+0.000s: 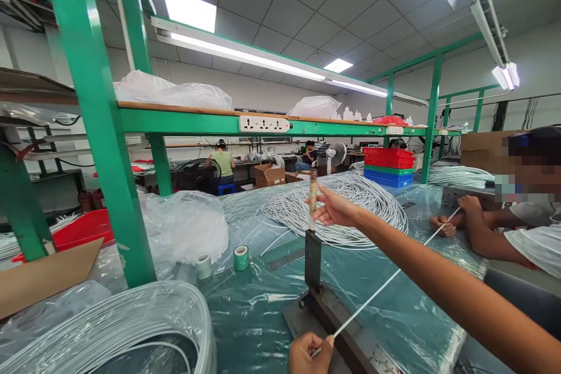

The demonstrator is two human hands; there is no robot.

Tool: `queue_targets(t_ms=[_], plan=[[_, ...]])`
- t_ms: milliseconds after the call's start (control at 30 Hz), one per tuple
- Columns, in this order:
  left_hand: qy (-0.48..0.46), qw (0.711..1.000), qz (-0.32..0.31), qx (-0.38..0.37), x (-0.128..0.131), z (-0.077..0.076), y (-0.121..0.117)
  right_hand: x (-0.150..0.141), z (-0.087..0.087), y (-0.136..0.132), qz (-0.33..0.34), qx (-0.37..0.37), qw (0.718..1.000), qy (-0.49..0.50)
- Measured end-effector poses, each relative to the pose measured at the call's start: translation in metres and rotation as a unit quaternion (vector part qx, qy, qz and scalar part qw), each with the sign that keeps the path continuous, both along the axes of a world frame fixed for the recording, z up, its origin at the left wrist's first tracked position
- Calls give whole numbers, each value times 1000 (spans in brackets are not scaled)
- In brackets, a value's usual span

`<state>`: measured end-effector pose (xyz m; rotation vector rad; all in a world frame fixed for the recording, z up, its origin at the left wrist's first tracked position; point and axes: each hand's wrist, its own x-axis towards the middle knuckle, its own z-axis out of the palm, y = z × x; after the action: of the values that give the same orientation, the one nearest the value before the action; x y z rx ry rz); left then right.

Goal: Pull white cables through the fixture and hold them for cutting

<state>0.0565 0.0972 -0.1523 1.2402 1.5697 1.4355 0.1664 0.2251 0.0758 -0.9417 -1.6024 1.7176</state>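
Observation:
My left hand (310, 354), low in the middle, pinches a thin white cable (372, 298) between thumb and fingers. The cable runs taut up to the right, passing by my right forearm, to a co-worker's hands (468, 205). My right hand (336, 205) has its fingers curled around the upright handle (312, 201) of a metal lever tool, a slim rod wrapped in worn tape. Below it, the tool's dark upright bar (312, 263) joins a long metal arm and a flat base plate (294, 318) on the table.
A big coil of white cable (350, 234) lies behind the tool. Another coil (193, 304) is at front left. Green tape (241, 258) and a pale roll (204, 267) stand near a plastic bag (193, 228). A green post (100, 117) rises at left; stacked bins (388, 166) sit behind.

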Motion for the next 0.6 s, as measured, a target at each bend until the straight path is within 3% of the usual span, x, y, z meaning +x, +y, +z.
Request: queue_targets(t_ms=[100,267,467,600], plan=[[-18,1000,-10,3,1,0,-1,46,-7,-49,18,-39,999,14],[-4,1000,3,11,0,-2,-1,96,-48,-127,-4,-92,995,-25],[-4,1000,1,23,0,-2,-2,99,-87,-175,-53,-219,974,25],[2,1000,-8,23,-1,-5,-1,89,-93,-184,-44,-190,981,9]])
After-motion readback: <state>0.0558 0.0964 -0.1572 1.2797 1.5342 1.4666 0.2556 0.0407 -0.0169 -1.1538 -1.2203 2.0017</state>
